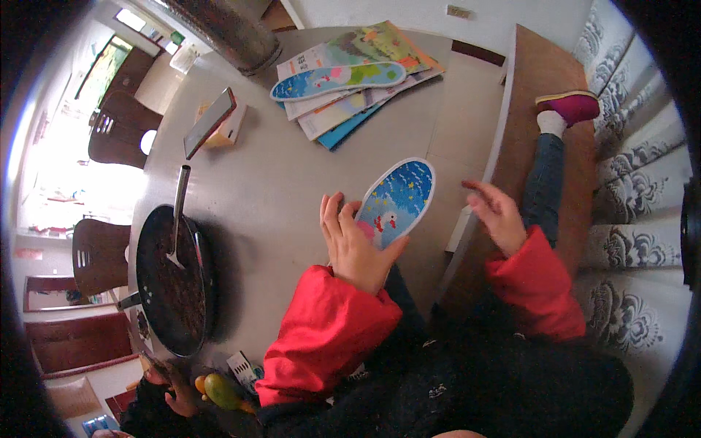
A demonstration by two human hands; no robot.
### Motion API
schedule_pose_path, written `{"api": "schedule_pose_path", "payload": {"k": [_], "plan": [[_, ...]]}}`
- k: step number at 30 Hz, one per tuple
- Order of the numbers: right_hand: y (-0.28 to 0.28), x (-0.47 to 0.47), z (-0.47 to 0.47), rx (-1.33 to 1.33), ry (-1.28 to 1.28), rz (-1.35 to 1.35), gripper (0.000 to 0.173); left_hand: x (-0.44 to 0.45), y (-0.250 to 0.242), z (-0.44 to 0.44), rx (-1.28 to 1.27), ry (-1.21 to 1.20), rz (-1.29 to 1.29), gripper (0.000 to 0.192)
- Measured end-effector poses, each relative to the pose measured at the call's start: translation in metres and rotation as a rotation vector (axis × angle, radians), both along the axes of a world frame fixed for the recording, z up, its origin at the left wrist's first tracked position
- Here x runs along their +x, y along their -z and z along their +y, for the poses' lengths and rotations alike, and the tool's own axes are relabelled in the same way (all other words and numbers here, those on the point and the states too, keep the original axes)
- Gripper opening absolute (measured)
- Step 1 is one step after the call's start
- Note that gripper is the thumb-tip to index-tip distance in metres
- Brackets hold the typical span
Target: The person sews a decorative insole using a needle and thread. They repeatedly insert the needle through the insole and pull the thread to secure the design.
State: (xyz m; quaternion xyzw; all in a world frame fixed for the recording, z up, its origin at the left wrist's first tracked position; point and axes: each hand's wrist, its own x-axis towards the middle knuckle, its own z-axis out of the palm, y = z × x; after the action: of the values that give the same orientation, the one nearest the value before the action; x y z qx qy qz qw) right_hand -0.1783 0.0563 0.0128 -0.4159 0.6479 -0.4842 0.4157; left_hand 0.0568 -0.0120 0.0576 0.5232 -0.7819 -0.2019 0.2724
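My left hand point(356, 241) grips a cross-stitched insole point(402, 189) with a white border, fingers along one edge and thumb on the other. Its visible face has a blue, yellow-flecked ground with a white bird and a pink patch; the lower end is hidden by my hand. Off to the right of the insole, my right hand point(498, 216) hovers near the bench edge, index finger stretched out and thumb below it. Whether something thin is pinched there is too blurred to tell. A similar insole point(339, 81) lies across a fanned stack of booklets point(378, 46) on the table.
On the round table point(274, 180) are a black pan point(175, 306) with a metal spatula point(179, 219), and a propped phone point(210, 123). Another person's hand point(183, 394) is beside a green-and-orange object point(222, 391). A jean-clad leg point(542, 175) stretches along the wooden bench point(526, 82).
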Motion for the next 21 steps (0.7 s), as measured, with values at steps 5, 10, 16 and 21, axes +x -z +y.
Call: {"api": "schedule_pose_path", "payload": {"k": [5, 10, 16, 21], "plan": [[-0.017, 0.037, -0.019, 0.103, -0.089, -0.407, 0.034, -0.007, 0.002, 0.013, -0.064, 0.119, 0.011, 0.076], [-0.024, 0.042, -0.008, 0.079, 0.064, -0.558, 0.033, -0.008, -0.014, 0.034, -0.5, 0.275, 0.207, 0.057], [-0.033, 0.028, 0.006, 0.021, 0.084, -0.458, 0.025, 0.037, -0.089, 0.048, -1.153, 0.642, 0.31, 0.034], [-0.025, 0.022, 0.014, 0.04, 0.1, -0.308, 0.038, 0.032, -0.146, 0.036, -1.681, 0.893, 0.212, 0.027]]}}
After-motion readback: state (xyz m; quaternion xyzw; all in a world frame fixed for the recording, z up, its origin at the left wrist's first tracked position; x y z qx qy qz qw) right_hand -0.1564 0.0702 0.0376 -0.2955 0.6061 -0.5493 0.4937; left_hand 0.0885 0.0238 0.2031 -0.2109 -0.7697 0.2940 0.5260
